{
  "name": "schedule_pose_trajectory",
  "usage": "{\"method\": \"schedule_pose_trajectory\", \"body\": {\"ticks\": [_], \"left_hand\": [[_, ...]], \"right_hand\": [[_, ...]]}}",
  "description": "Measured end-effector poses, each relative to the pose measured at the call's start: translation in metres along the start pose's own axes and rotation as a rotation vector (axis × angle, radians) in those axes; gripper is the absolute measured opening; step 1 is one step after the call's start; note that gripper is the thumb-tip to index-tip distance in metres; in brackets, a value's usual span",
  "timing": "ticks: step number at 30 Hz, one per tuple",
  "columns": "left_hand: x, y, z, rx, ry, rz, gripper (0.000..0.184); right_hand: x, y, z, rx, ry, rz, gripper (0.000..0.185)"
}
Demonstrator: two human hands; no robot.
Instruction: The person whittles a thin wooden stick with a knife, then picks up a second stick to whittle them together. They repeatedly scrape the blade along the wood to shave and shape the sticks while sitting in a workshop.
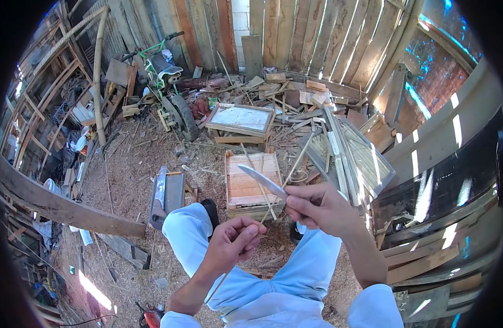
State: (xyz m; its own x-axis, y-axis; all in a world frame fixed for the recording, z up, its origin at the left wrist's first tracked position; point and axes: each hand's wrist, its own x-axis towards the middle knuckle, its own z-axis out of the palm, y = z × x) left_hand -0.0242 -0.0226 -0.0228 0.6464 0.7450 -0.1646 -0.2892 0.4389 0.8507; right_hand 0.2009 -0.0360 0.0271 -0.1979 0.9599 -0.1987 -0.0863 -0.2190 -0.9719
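A knife (262, 181) with a pale blade is in my right hand (312, 205), its blade pointing up and to the left. Thumb and fingers of my left hand (237, 240) pinch a thin wooden stick (217, 286), which slants down past the wrist toward my lap. The two hands are apart, above my knees. Just beyond them stands a wooden crate (255, 177) with a slatted inside, and thin sticks lie across it. The knife's handle is mostly hidden in my fingers.
A saw (159, 191) rests by a dark box (175, 191) left of my knee. Behind the crate are a framed board (240, 118), scrap wood (317, 98) and a small bike (166, 71). A beam (71, 205) crosses the left side; planks (426, 262) lie right.
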Motion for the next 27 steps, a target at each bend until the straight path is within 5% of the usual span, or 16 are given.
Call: {"method": "schedule_pose_trajectory", "body": {"ticks": [14,20,27], "left_hand": [[0.004,-0.001,0.001,0.051,0.039,0.013,0.019],[-0.002,-0.006,-0.012,0.066,0.069,0.022,0.017],[0.018,0.0,-0.002,-0.003,0.062,0.041,0.019]], "right_hand": [[0.013,-0.017,-0.041,0.176,0.101,-0.061,0.03],[0.016,-0.023,-0.069,0.116,0.357,-0.182,0.037],[-0.005,0.005,-0.01,-0.068,0.119,-0.11,0.031]]}}
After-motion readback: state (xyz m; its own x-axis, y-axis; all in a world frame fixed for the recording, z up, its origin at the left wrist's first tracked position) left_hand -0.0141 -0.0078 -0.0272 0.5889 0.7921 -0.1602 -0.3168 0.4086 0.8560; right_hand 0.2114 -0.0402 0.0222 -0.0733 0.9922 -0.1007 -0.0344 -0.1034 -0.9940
